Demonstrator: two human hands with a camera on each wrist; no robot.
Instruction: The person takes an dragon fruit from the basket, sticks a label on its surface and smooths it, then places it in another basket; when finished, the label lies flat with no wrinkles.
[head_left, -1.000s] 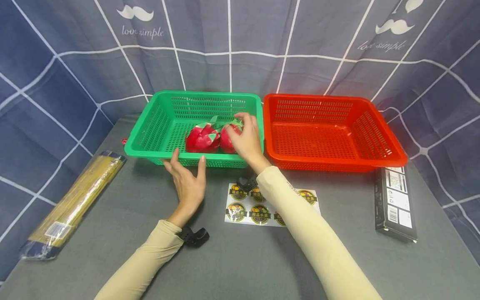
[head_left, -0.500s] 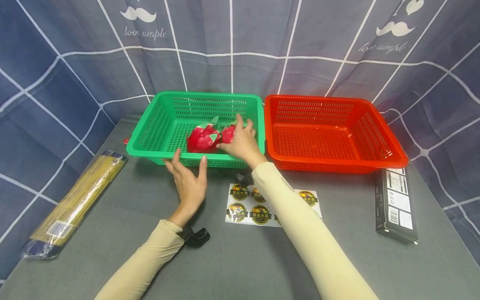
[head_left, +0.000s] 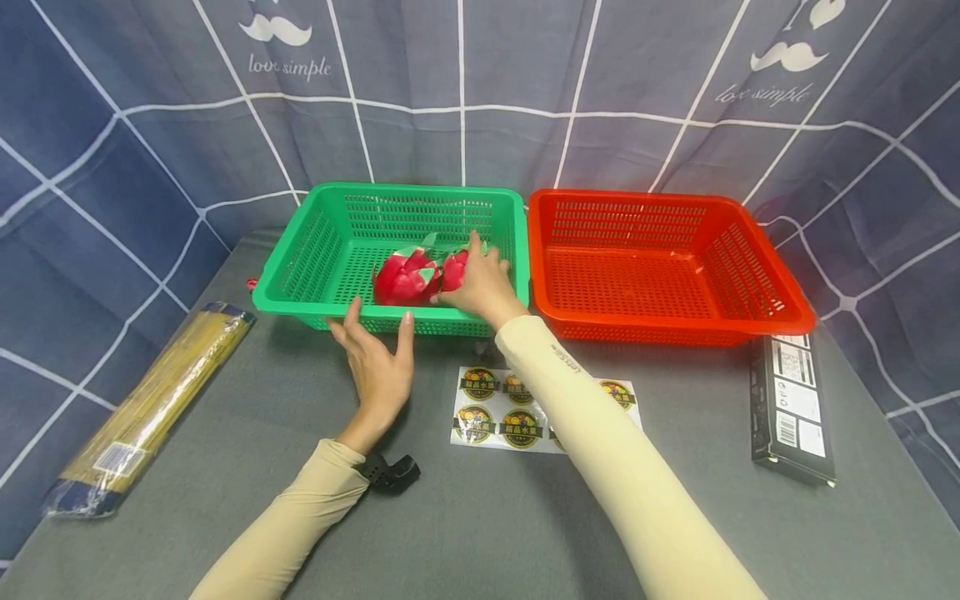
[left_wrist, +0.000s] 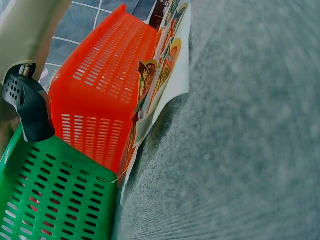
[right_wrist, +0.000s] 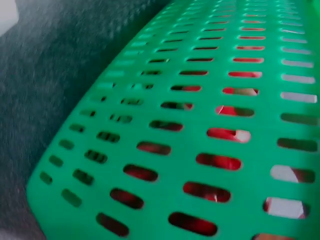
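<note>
The right hand (head_left: 487, 283), arched above the right-hand dragon fruit (head_left: 453, 268) a second earlier, had been brought lower and its fingers curled around it; the grasping step was judged nearly secured. The fruit was not yet lifted from the green slotted basket (head_left: 309, 250), beside the left-hand dragon fruit (head_left: 405, 279). The left hand (head_left: 378, 371) was held spread at the near side, nothing grasped.

Makeshift, booth-like place, room type unclear: checked curtain (head_left: 405, 150) printed "love simple" round three sides of grey tabletop (head_left: 465, 525).
</note>
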